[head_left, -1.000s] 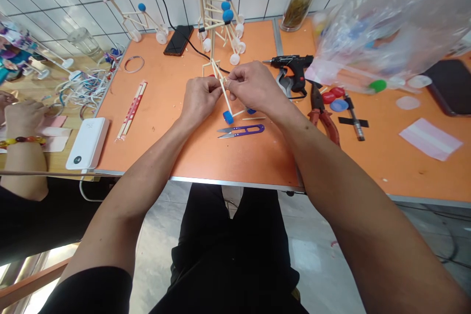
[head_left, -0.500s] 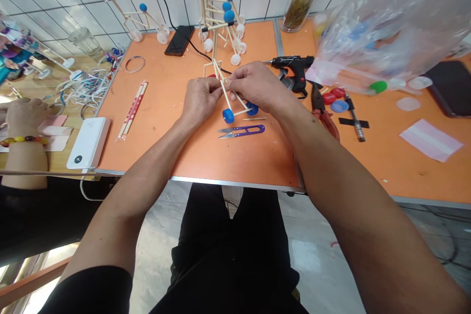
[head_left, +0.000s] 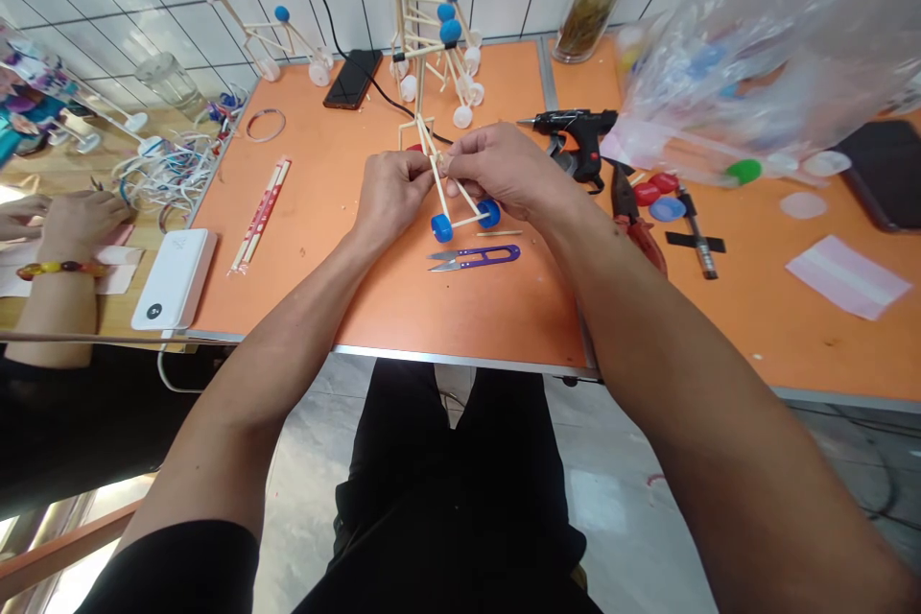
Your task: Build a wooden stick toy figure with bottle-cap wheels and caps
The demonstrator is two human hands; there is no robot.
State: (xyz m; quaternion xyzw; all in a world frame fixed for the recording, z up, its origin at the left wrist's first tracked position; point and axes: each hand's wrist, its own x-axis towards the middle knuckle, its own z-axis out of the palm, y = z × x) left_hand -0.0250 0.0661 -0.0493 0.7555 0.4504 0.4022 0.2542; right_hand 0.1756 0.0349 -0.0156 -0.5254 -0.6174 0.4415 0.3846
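While pinched between 2 bare hands, a small frame of thin pale wooden sticks [head_left: 455,203] above the middle of the orange worktop [head_left: 323,302], with 2 round blue plastic bottle-cap wheels [head_left: 441,228] at its lower end. Left hand [head_left: 392,199]: grip clenched on the sticks. Right hand [head_left: 500,171]: grip likewise clenched on the sticks, close beside the left. Just below, purple-handled steel thread snips [head_left: 475,257] flat on the worktop. To the right, a black hot glue gun [head_left: 576,128] and red-handled pliers [head_left: 633,230]. Farther back, a taller wooden stick model with blue and white caps [head_left: 432,38], upright near a black smartphone [head_left: 352,79]. To the left, a white power bank [head_left: 173,278] and red-wrapped wooden chopsticks [head_left: 260,216]. At the far left, a co-worker's hand [head_left: 82,225] on pink paper, with a beaded bracelet [head_left: 61,270] at the wrist.
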